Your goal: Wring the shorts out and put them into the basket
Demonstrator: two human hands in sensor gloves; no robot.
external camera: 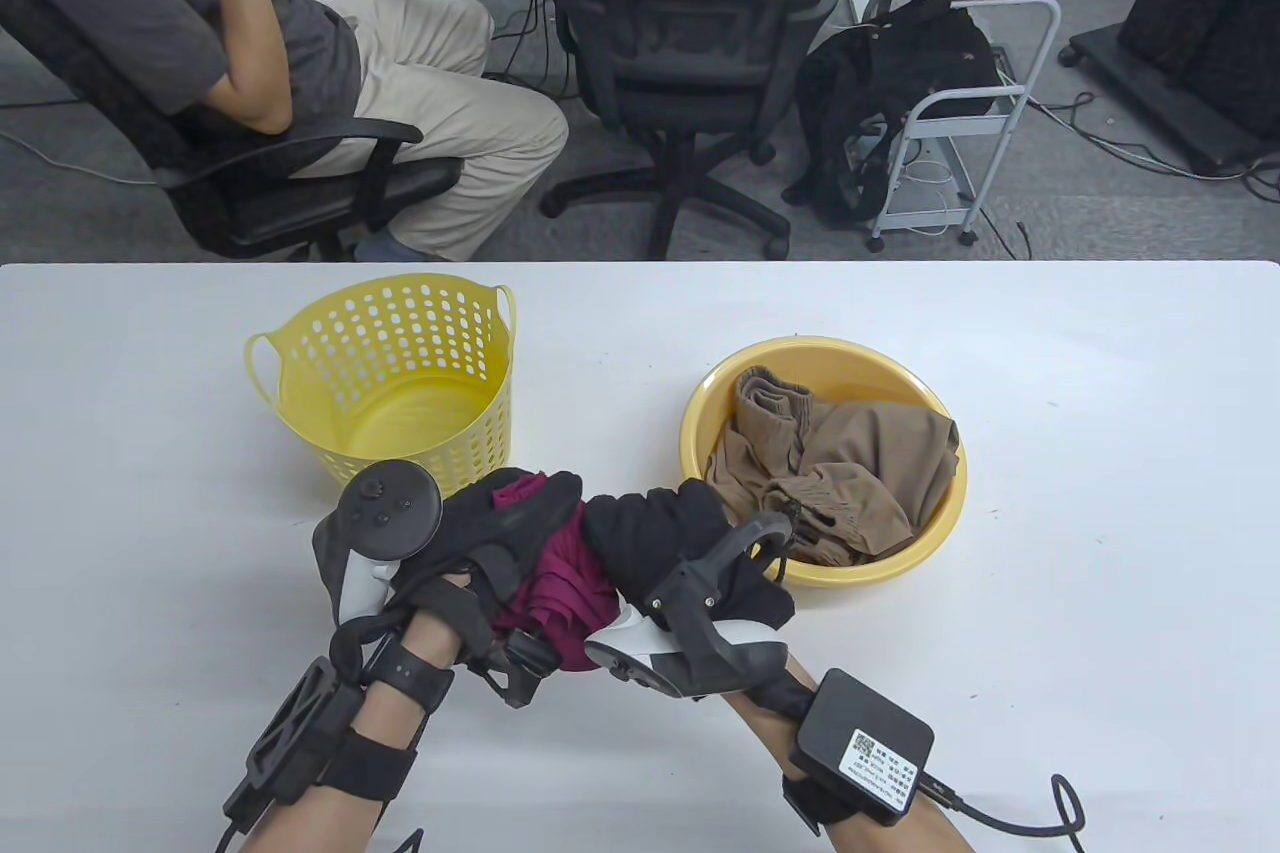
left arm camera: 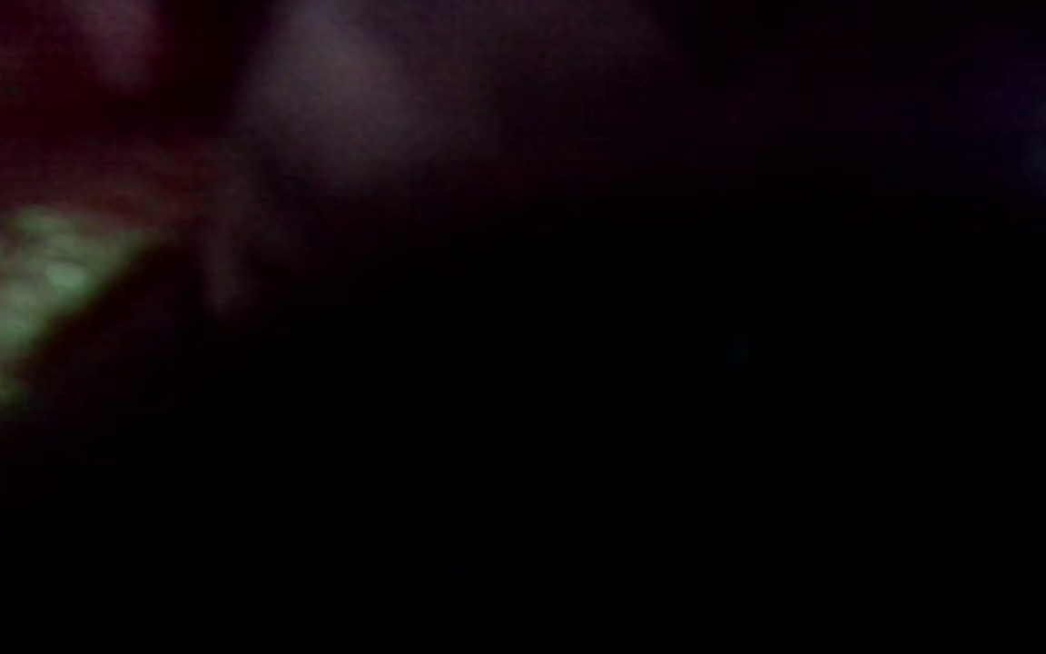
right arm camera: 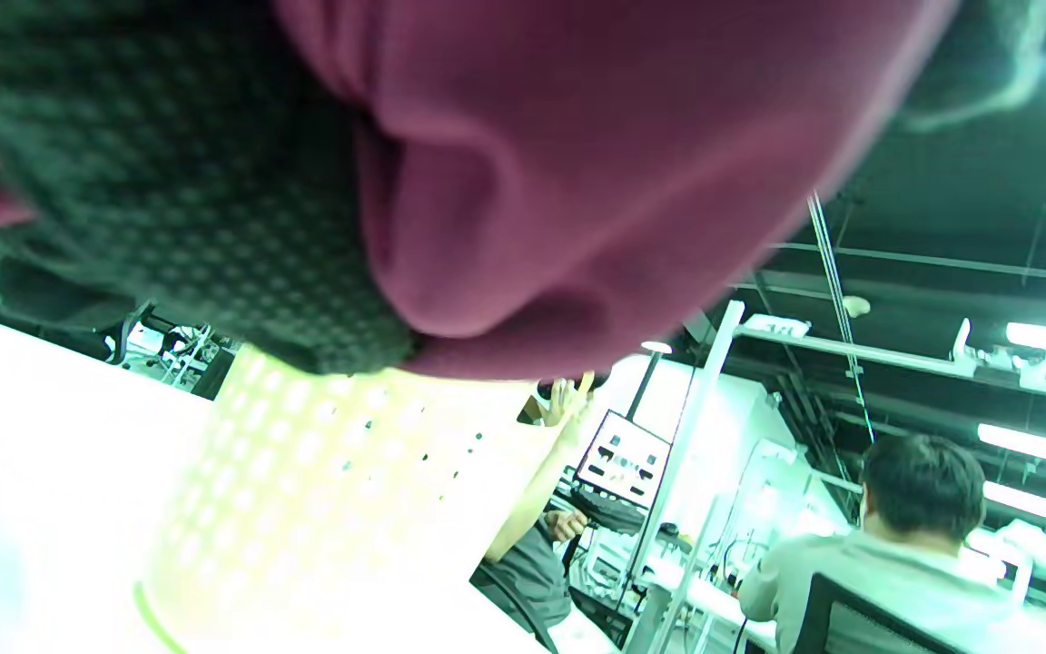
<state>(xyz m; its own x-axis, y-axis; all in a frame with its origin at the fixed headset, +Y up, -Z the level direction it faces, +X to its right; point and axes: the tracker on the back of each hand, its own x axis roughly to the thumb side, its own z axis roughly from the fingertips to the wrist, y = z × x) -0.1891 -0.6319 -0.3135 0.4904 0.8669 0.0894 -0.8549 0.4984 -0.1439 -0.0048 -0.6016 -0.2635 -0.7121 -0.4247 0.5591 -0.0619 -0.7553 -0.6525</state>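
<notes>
Both gloved hands grip a bunched pair of maroon shorts (external camera: 562, 583) above the table's front middle. My left hand (external camera: 510, 503) curls over the left end, and my right hand (external camera: 655, 518) curls over the right end. The cloth is squeezed between them. In the right wrist view the maroon shorts (right arm camera: 577, 163) fill the top, with a gloved finger (right arm camera: 169, 182) wrapped on them. An empty yellow perforated basket (external camera: 395, 383) stands just behind my left hand. The left wrist view is dark and blurred.
A yellow basin (external camera: 700, 393) at the right middle holds crumpled brown cloth (external camera: 850, 473). Beyond the table's far edge a person (external camera: 250, 43) sits in an office chair, beside an empty black chair (external camera: 680, 43) and a white cart (external camera: 960, 113).
</notes>
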